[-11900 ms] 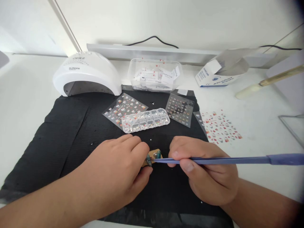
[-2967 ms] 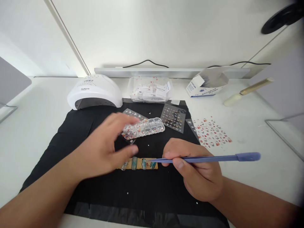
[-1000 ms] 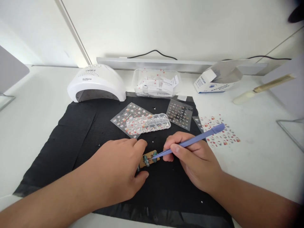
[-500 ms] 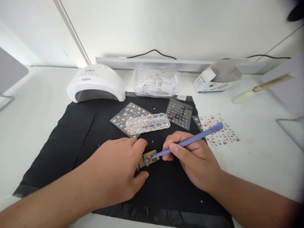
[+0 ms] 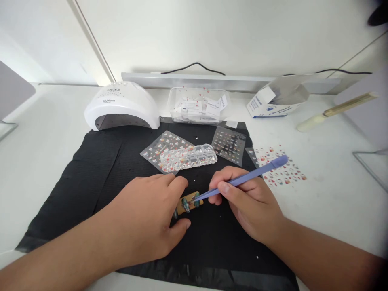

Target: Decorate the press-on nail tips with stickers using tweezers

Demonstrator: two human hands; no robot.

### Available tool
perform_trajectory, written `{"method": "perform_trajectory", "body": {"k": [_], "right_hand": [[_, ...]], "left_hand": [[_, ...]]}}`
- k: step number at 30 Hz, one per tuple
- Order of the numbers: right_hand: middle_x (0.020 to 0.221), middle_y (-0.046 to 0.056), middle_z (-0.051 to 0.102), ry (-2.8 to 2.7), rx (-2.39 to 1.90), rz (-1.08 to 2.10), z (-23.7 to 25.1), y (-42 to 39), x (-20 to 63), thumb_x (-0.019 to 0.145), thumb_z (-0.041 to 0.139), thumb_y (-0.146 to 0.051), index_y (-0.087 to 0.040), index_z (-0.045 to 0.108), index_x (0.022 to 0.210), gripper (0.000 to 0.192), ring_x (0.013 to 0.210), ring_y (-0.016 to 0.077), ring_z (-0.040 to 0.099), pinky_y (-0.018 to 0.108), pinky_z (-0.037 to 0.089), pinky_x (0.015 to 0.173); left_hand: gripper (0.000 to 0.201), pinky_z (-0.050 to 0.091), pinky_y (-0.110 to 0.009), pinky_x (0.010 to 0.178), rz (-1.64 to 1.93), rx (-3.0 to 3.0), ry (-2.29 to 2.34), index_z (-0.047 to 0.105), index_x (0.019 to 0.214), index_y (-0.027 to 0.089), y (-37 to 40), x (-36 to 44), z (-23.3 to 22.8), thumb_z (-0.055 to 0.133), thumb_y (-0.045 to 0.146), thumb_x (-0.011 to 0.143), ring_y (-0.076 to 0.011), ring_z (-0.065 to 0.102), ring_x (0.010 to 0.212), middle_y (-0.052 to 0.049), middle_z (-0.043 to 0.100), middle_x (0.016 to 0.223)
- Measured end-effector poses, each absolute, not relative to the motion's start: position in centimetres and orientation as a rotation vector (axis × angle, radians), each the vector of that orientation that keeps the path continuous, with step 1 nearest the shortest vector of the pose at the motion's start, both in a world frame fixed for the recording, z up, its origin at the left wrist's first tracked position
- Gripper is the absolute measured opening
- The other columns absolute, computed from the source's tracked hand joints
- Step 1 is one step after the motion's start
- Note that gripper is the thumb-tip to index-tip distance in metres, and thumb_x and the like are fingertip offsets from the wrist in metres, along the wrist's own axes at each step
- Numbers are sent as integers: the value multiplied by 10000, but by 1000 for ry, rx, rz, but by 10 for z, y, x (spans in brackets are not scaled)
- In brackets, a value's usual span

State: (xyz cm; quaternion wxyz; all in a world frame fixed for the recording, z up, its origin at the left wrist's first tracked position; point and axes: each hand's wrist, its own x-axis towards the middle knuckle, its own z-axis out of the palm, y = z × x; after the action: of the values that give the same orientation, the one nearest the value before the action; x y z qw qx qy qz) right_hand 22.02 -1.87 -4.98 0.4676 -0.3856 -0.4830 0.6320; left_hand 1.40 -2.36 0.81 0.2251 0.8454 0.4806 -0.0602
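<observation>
Since three seconds ago, left hand (image 5: 145, 220) has come back from the gem tray (image 5: 188, 157) and presses the nail strip (image 5: 189, 201) onto the black mat (image 5: 91, 169). Right hand (image 5: 248, 202) pinches the purple tweezers (image 5: 239, 182), tip on a strip nail: gem-placing step, which needs a steady, light touch.

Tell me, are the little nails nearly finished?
Partly. The nails on the brown strip already look teal and shiny. Right now the left hand steadies the strip while the right hand touches the purple tool to one nail. The gem box is full, and most of the strip is hidden, so I can't count what's left.
</observation>
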Motion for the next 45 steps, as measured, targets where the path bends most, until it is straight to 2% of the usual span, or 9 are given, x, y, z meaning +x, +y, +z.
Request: {"method": "perform_trajectory", "body": {"k": [6,12,20,26,36,41,45], "right_hand": [[595,-2,678,-1111,-931,1520,-46,-17,221,825,715,-267,-226,747,753,89,528,101,589,207,458,503],[509,-2,634,-988,-840,1409,-42,-4,225,800,705,-272,-225,742,725,96,492,135,567,260,432,476],[522,5,653,-931,-887,1419,-43,1,225,791,697,-267,-212,721,715,97,463,123,571,246,400,454],[528,7,658,-936,-904,1428,-43,1,225,790,693,-264,-211,717,718,93,456,127,568,248,399,441],[505,-7,617,-896,-849,1408,-45,4,226,793,702,-280,-223,722,693,117,495,140,558,265,414,461],[519,-10,603,-872,-847,1412,-44,2,226,781,724,-284,-228,718,685,111,505,142,543,274,400,463],[525,-10,590,-887,-863,1397,-43,2,226,792,717,-301,-241,710,682,125,497,153,531,293,390,460]], "left_hand": [[237,469,-404,646,-21,2408,1295,574,1024,222,-25,12,11,591,352,827,-257,607,825,-40,607,971],[16,410,-339,619,89,2448,1142,550,845,224,-24,9,14,563,232,851,-205,524,766,-19,530,893],[173,444,-373,668,15,2492,1040,633,1006,259,-22,11,12,542,213,867,-223,530,814,-30,524,917],[159,433,-381,683,29,2482,1048,630,986,260,-22,10,12,565,212,849,-219,524,815,-26,527,929],[8,383,-349,665,197,2486,1076,582,840,207,-22,5,16,582,211,833,-185,482,756,-19,519,899],[109,394,-351,696,120,2495,978,603,930,236,-19,7,13,579,196,831,-184,508,771,-14,522,906],[110,399,-351,700,91,2496,971,630,917,242,-17,6,12,580,194,832,-182,526,777,-13,532,909]]}}
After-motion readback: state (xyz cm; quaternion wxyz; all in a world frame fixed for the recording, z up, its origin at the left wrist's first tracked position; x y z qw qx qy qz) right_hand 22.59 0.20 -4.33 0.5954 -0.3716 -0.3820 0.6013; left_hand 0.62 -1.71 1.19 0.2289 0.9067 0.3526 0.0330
